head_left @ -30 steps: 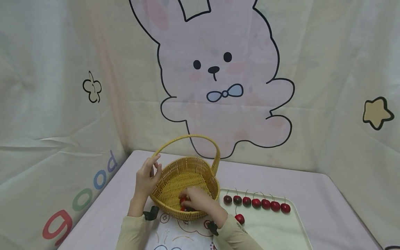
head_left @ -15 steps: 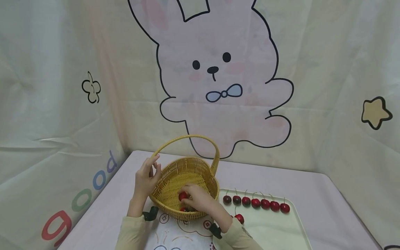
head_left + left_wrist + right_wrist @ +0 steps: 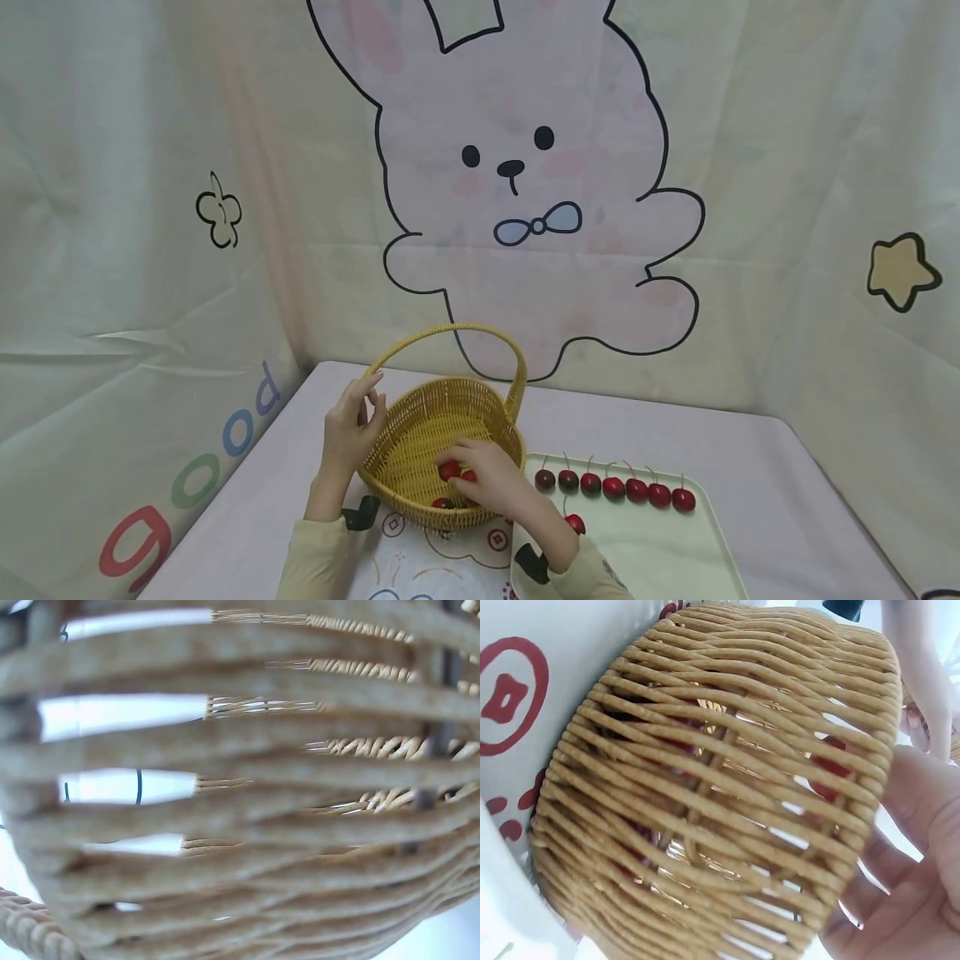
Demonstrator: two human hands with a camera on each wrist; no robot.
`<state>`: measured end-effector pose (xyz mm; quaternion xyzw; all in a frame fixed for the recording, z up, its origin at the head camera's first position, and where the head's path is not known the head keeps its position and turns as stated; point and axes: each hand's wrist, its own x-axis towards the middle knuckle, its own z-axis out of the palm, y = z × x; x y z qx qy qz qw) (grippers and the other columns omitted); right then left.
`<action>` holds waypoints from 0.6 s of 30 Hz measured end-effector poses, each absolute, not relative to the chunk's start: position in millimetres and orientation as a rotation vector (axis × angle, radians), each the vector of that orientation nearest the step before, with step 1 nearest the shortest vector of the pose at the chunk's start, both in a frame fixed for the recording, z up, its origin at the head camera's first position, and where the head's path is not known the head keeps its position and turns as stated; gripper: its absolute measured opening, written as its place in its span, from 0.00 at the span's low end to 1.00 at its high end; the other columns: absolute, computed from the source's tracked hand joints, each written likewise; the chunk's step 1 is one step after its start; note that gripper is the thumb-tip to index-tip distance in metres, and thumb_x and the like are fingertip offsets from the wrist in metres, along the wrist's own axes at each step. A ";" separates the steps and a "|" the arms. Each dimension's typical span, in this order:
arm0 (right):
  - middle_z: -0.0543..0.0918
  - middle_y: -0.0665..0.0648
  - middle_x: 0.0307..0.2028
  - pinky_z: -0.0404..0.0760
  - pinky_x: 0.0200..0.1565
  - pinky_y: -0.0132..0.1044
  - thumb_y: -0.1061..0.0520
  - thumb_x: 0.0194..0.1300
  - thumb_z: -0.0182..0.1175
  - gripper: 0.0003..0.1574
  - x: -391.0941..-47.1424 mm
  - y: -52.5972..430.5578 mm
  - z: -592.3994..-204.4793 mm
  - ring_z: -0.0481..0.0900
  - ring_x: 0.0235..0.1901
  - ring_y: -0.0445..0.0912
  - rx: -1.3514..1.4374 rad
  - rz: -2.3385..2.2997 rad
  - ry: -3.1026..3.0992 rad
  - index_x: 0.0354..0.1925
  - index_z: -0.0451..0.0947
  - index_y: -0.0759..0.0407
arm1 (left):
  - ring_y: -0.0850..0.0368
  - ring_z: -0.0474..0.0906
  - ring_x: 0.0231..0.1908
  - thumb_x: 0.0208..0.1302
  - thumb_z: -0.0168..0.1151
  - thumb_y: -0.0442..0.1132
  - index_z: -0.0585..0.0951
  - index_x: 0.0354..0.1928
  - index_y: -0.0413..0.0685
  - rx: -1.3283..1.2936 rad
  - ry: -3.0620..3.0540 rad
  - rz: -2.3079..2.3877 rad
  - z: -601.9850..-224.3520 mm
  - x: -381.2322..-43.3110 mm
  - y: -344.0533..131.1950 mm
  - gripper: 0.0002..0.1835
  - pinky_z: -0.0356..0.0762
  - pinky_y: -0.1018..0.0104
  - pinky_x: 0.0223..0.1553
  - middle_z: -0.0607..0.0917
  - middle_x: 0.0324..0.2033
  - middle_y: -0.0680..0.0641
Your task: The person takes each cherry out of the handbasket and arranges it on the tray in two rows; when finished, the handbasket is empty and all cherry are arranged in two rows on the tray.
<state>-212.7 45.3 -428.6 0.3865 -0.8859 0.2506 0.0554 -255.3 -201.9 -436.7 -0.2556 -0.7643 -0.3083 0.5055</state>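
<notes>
A yellow woven basket (image 3: 420, 433) with a tall arched handle (image 3: 480, 327) stands on the table, filling the left wrist view with its wicker side (image 3: 225, 817). My left hand (image 3: 350, 429) grips the basket's left side where the handle meets the rim. Inside the basket, my right hand (image 3: 483, 475) pinches a red cherry (image 3: 449, 471) between fingers and thumb. A second cherry (image 3: 468, 476) shows under those fingers. Another dark red cherry (image 3: 442, 503) lies at the basket's front. From the right wrist, the hand (image 3: 915, 862) appears beyond the wicker wall, with red fruit (image 3: 829, 769) visible through gaps.
Right of the basket lies a pale tray (image 3: 652, 550) with a row of several stemmed cherries (image 3: 614, 488) along its back. One more cherry (image 3: 575, 523) sits in front of that row, partly behind my right forearm. A printed white mat (image 3: 420, 567) lies before the basket.
My right hand has risen from the basket's front with a cherry in its fingers and shifted slightly right. The left hand stays at the basket's side.
</notes>
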 end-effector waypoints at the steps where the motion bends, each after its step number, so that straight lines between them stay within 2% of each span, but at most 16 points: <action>1: 0.80 0.47 0.43 0.75 0.42 0.33 0.57 0.59 0.62 0.16 -212.2 46.7 -428.3 0.76 0.41 0.41 1.160 0.733 -2.677 0.47 0.80 0.49 | 0.74 0.53 0.19 0.68 0.48 0.44 0.72 0.57 0.47 -0.617 -1.844 -0.746 -436.6 -255.2 -201.8 0.18 0.56 0.81 0.16 0.71 0.26 0.54; 5: 0.80 0.46 0.45 0.76 0.42 0.34 0.55 0.59 0.62 0.16 -208.5 53.1 -426.3 0.76 0.43 0.41 1.107 0.695 -2.676 0.48 0.80 0.47 | 0.74 0.53 0.19 0.68 0.48 0.44 0.72 0.57 0.47 -0.615 -1.847 -0.745 -436.6 -254.8 -201.9 0.18 0.56 0.81 0.16 0.71 0.26 0.54; 9: 0.79 0.47 0.44 0.75 0.33 0.27 0.55 0.60 0.62 0.17 -205.1 60.7 -422.1 0.78 0.36 0.38 1.100 0.781 -2.687 0.49 0.79 0.47 | 0.74 0.53 0.18 0.68 0.48 0.44 0.72 0.57 0.48 -0.612 -1.848 -0.740 -437.0 -255.0 -201.9 0.18 0.56 0.81 0.16 0.71 0.26 0.54; 12: 0.79 0.48 0.45 0.74 0.30 0.25 0.57 0.60 0.62 0.18 -204.0 66.9 -420.0 0.78 0.32 0.38 1.100 0.842 -2.691 0.50 0.78 0.48 | 0.73 0.53 0.18 0.68 0.48 0.44 0.72 0.57 0.48 -0.614 -1.843 -0.743 -437.3 -255.3 -201.9 0.18 0.56 0.81 0.16 0.72 0.26 0.54; 18: 0.79 0.49 0.46 0.77 0.34 0.26 0.61 0.59 0.61 0.19 -202.9 79.1 -419.8 0.79 0.34 0.37 1.081 0.948 -2.698 0.50 0.78 0.50 | 0.74 0.54 0.18 0.68 0.48 0.44 0.72 0.57 0.48 -0.619 -1.839 -0.750 -437.1 -255.4 -201.6 0.18 0.56 0.81 0.16 0.71 0.26 0.54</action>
